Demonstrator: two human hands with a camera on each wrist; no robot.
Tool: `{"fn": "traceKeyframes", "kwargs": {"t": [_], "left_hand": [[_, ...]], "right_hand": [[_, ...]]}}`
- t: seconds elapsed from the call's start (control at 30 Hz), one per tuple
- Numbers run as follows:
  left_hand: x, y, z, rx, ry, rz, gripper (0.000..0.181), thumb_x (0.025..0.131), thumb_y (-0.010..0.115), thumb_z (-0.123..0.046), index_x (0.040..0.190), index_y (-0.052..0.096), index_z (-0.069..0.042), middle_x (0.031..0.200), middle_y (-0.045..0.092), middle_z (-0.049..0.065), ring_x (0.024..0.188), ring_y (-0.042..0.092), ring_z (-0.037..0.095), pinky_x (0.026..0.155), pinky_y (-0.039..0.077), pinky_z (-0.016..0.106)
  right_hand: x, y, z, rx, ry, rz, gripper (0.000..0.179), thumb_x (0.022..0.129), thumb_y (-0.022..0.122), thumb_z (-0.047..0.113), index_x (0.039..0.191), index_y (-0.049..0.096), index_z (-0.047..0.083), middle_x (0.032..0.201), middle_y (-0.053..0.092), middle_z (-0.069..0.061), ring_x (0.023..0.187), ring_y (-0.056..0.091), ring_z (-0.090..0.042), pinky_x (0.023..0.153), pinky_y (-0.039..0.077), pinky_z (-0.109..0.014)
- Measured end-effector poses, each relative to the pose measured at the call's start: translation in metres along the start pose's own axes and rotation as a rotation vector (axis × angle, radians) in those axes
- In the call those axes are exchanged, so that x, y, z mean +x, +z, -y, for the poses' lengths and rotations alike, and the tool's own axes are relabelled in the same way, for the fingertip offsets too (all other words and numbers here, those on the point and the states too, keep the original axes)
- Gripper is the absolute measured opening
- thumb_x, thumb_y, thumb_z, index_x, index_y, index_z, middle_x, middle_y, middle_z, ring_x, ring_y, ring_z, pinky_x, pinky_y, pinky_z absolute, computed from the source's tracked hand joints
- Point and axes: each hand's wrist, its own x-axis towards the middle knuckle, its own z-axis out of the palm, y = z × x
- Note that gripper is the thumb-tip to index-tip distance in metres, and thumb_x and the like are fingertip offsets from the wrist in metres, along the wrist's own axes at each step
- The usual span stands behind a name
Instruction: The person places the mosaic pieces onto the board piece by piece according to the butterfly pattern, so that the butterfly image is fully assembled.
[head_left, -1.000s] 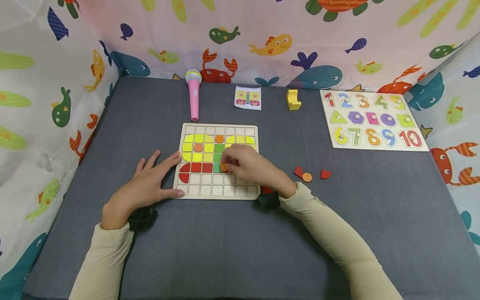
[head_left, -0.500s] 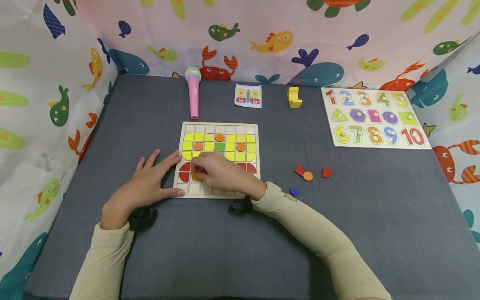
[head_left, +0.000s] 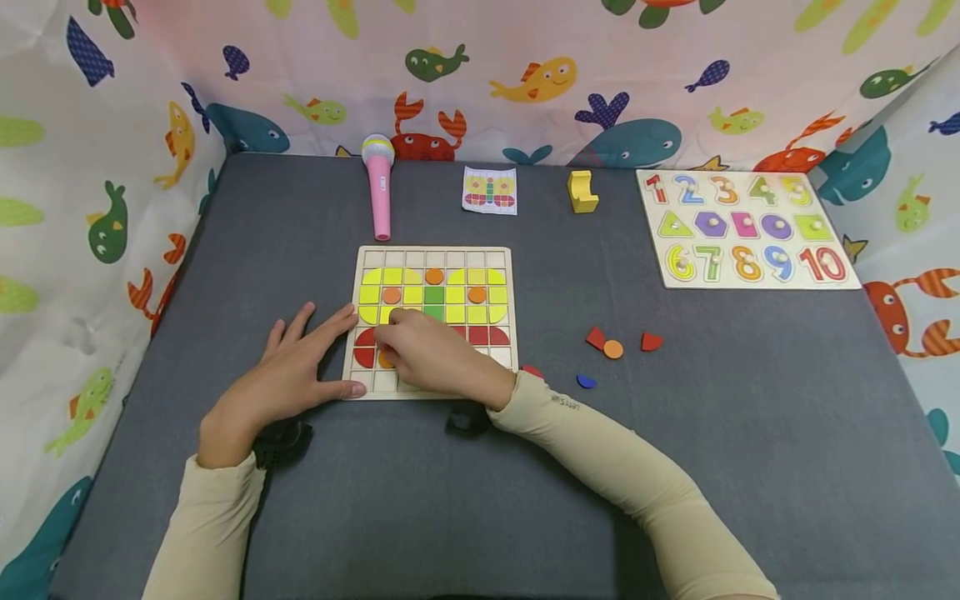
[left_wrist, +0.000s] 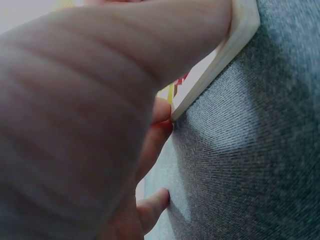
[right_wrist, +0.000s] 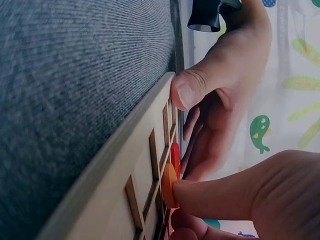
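A wooden grid board (head_left: 437,255) lies on the grey table, its cells partly filled with yellow, green, red and orange pieces. My right hand (head_left: 435,354) reaches over the board's lower left part and pinches an orange disc (right_wrist: 170,186) between thumb and fingers. The disc stands at the cells beside the red quarter-round pieces (head_left: 364,357); its far side is covered by the fingers. My left hand (head_left: 300,367) rests at the board's left edge with fingers spread, its thumb on the lower left corner. In the left wrist view, the fingertips touch the board's edge (left_wrist: 220,62).
Loose red pieces (head_left: 651,342), an orange disc (head_left: 612,349) and a blue piece (head_left: 587,381) lie right of the board. Behind stand a pink microphone (head_left: 380,196), a butterfly pattern card (head_left: 490,191), a yellow block (head_left: 582,192) and a number puzzle (head_left: 750,232).
My right hand has moved left across the board with the orange disc, then stayed near the red pieces. The blue piece has come into view from under the arm. My left hand stays put.
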Motion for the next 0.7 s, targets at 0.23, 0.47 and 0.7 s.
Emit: {"fn": "traceKeyframes", "kwargs": {"t": [0.23,0.47,0.7], "left_hand": [[0.0,0.0,0.002,-0.006,0.001,-0.001,0.108,0.087,0.087,-0.052,0.169,0.031,-0.009,0.176,0.021,0.017,0.159,-0.004,0.055,0.119,-0.012,0.075],[0.0,0.0,0.0,0.003,0.006,-0.004,0.106,0.088,0.088,-0.049,0.168,0.033,-0.008,0.176,0.02,0.016,0.159,-0.003,0.054,0.12,-0.01,0.075],[-0.001,0.0,-0.001,0.006,0.004,-0.004,0.107,0.087,0.088,-0.05,0.169,0.032,-0.008,0.177,0.02,0.016,0.159,-0.002,0.054,0.12,-0.01,0.074]], "right_hand": [[0.0,0.002,0.002,-0.014,-0.007,-0.004,0.011,0.103,0.066,0.006,0.107,0.076,0.004,0.089,0.063,-0.005,0.08,0.06,-0.017,0.075,0.051,-0.026],[-0.006,0.002,0.003,0.065,-0.039,0.002,0.013,0.101,0.064,-0.002,0.094,0.074,0.004,0.076,0.059,-0.003,0.07,0.055,-0.018,0.066,0.044,-0.024],[-0.028,-0.005,-0.004,0.128,-0.056,0.001,0.009,0.101,0.068,0.003,0.096,0.075,0.004,0.082,0.062,-0.002,0.074,0.057,-0.017,0.07,0.046,-0.025]]}}
